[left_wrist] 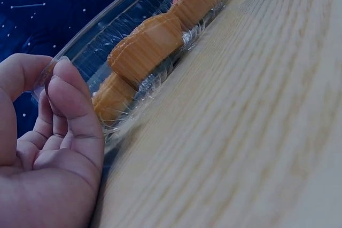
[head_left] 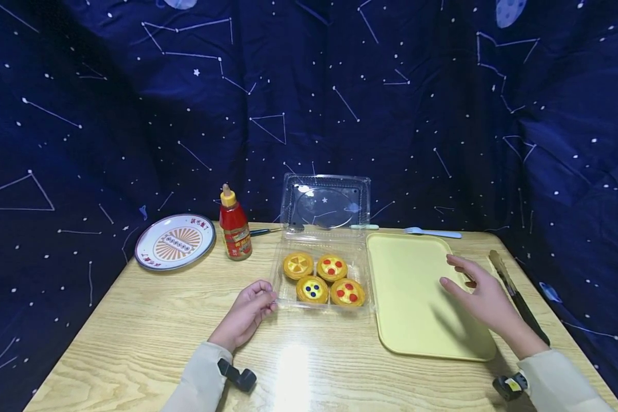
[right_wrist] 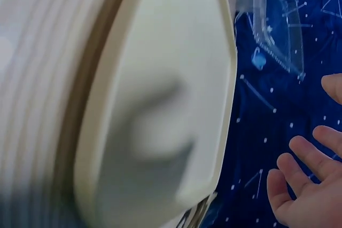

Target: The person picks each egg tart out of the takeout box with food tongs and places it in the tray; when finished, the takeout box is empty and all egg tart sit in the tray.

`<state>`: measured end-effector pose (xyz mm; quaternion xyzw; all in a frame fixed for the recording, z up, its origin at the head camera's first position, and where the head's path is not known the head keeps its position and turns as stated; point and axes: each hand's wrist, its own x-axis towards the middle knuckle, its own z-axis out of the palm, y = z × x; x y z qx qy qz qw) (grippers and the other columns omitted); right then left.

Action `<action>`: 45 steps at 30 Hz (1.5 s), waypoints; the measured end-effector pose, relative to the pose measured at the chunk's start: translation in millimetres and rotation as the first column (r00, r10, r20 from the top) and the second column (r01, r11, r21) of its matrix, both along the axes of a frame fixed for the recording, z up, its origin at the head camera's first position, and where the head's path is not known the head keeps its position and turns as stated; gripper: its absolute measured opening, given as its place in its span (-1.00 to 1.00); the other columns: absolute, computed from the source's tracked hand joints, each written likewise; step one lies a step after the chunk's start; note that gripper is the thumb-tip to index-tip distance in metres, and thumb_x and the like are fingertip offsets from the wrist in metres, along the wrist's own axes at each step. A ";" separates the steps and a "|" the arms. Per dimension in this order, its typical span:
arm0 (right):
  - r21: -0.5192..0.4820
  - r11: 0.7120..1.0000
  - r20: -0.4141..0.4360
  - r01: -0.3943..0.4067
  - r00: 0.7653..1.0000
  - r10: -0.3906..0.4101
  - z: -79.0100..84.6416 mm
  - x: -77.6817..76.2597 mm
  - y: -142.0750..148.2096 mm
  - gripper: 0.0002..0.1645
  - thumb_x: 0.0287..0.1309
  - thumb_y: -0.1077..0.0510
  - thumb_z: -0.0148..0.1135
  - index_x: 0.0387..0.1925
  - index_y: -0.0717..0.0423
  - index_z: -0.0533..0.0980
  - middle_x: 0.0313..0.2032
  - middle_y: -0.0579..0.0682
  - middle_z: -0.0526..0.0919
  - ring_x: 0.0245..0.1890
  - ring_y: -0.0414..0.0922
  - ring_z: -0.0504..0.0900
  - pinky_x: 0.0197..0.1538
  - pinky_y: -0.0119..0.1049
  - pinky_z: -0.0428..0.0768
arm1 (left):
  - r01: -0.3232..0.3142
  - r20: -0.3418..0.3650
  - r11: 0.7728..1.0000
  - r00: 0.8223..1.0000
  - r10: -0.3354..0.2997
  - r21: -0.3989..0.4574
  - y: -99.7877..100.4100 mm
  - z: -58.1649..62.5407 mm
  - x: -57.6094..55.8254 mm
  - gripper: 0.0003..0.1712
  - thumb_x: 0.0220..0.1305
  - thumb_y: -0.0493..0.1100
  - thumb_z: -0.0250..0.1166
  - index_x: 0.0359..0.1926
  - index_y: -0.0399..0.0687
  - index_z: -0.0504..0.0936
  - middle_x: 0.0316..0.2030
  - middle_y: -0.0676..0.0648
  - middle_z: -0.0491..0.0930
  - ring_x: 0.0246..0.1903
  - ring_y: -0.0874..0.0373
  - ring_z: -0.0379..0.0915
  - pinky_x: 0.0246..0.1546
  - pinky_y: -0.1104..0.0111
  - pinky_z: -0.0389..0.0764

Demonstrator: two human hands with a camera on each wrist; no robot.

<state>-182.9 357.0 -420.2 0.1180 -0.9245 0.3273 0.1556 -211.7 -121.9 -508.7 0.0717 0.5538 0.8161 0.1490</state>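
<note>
A clear plastic clamshell box (head_left: 283, 294) lies with its lid (head_left: 325, 200) raised at the back. Several egg tarts (head_left: 298, 265) sit in its base, topped with red dots, blue dots or wedge shapes. My left hand (head_left: 249, 313) pinches the box's front left corner between thumb and fingers, as the left wrist view also shows. Over the right part of a pale yellow tray (head_left: 412, 320) hovers my right hand (head_left: 481, 297), fingers spread and holding nothing; its shadow falls on the tray.
Right of the tray lie tongs (head_left: 517, 300) with dark handles. A light blue fork (head_left: 432, 232) is behind it. At the back left stand a red sauce bottle (head_left: 235, 226) and a patterned plate (head_left: 198, 257). Behind the box lies a dark-handled utensil (head_left: 262, 231), with a pale green handle (head_left: 364, 227) nearby.
</note>
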 end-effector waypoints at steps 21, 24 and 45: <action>0.204 0.965 -0.016 0.162 0.987 -0.162 -26.2 7.3 84.9 -0.22 0.28 0.00 0.26 0.31 0.43 0.24 0.19 0.56 0.27 0.16 0.56 0.18 0.15 0.50 0.00 | 0.000 0.000 1.000 1.000 0.000 0.019 0.5 4.1 2.4 -0.84 0.34 -0.32 0.21 -0.17 -0.24 0.37 -0.39 0.00 0.52 -0.41 0.24 0.51 -0.43 0.54 0.50; 0.246 0.946 0.047 0.209 0.973 -0.228 -29.2 6.6 90.3 -0.13 0.29 -0.10 0.23 0.38 0.35 0.17 0.25 0.55 0.17 0.17 0.60 0.08 0.01 0.56 0.03 | 0.003 -0.002 1.000 1.000 -0.003 0.015 0.5 4.0 2.5 -0.88 0.36 -0.34 0.17 -0.19 -0.21 0.37 -0.39 0.01 0.52 -0.41 0.24 0.51 -0.43 0.54 0.50; 0.327 0.913 0.203 0.245 0.925 -0.321 -54.1 -11.7 115.4 0.28 0.13 -0.34 0.30 0.45 0.37 -0.14 0.13 0.68 0.06 -0.06 0.67 0.13 -0.18 0.47 0.20 | -0.009 0.002 1.000 1.000 0.009 -0.001 0.7 1.7 3.1 -0.88 0.35 -0.34 0.17 -0.18 -0.19 0.37 -0.40 0.00 0.49 -0.41 0.24 0.49 -0.43 0.54 0.48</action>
